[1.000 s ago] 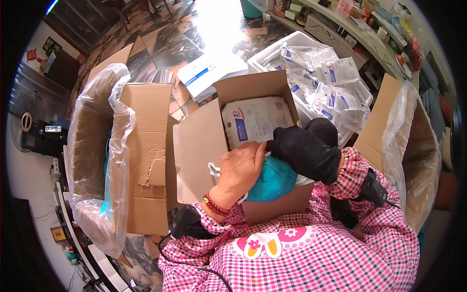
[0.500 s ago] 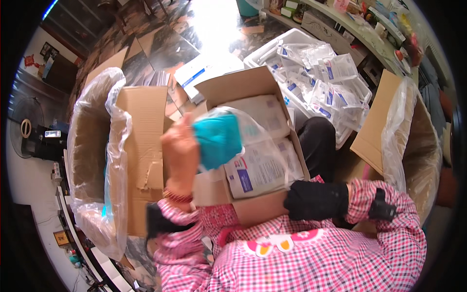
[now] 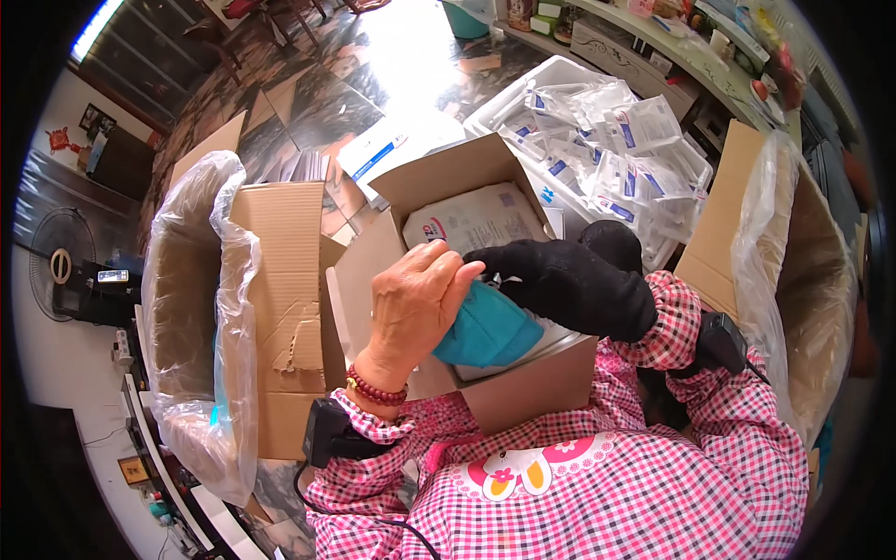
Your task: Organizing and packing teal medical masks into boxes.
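A teal item with a pleated look, seemingly a folded face mask (image 3: pixel 490 327), hangs over the open cardboard box (image 3: pixel 527 397) on my lap. My bare left hand (image 3: pixel 415 299) is closed, its thumb and fingers pinching the mask's upper edge. From the other side, my right hand (image 3: pixel 569 285), in a black glove, grips the same edge with its fingertips close to my left thumb. Inside the box lie white printed packets (image 3: pixel 481 219), partly hidden by my hands and the mask.
Carton with plastic liner (image 3: pixel 238 327) stands at the left, another lined carton (image 3: pixel 793 271) at the right. Behind the box, a white bin (image 3: pixel 485 117) is heaped with sealed white packets (image 3: pixel 644 126). A flat white box (image 3: pixel 397 140) rests beside it on the tiled floor.
My left hand brought the mask down and to the right over the box. My right hand rose from the box's near edge to meet it. The mask's clear trailing loop no longer shows.
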Demonstrator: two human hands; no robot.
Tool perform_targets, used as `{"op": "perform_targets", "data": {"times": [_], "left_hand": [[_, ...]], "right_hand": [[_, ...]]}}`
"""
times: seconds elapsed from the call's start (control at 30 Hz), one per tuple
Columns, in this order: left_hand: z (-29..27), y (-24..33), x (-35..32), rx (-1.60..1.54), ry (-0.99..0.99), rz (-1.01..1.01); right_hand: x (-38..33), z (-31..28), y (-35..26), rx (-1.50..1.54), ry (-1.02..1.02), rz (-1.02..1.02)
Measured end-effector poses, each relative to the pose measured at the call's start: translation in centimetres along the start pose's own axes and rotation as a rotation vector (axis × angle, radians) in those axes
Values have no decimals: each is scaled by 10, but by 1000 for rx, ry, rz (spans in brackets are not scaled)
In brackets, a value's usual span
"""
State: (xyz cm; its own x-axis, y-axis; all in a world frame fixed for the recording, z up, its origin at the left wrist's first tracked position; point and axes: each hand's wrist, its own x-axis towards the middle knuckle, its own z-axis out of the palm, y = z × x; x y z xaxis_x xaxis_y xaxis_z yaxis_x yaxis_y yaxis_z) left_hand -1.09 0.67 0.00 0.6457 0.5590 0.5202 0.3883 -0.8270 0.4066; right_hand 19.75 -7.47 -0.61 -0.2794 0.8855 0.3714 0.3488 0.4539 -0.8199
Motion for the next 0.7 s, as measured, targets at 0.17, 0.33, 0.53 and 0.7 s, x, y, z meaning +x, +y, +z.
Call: {"op": "perform_targets", "data": {"times": [0.17, 0.33, 0.53, 0.7], "left_hand": [[4, 4, -1, 61, -10, -56], [24, 25, -3, 70, -51, -105], [38, 1, -14, 75, 125, -266], [16, -9, -5, -50, 146, -376]], "right_hand": [[2, -2, -8, -396, -27, -31], [-9, 6, 11, -525, -31, -11], [-7, -1, -7, -747, -249, -199], [-31, 4, -16, -678, -382, -353]]}}
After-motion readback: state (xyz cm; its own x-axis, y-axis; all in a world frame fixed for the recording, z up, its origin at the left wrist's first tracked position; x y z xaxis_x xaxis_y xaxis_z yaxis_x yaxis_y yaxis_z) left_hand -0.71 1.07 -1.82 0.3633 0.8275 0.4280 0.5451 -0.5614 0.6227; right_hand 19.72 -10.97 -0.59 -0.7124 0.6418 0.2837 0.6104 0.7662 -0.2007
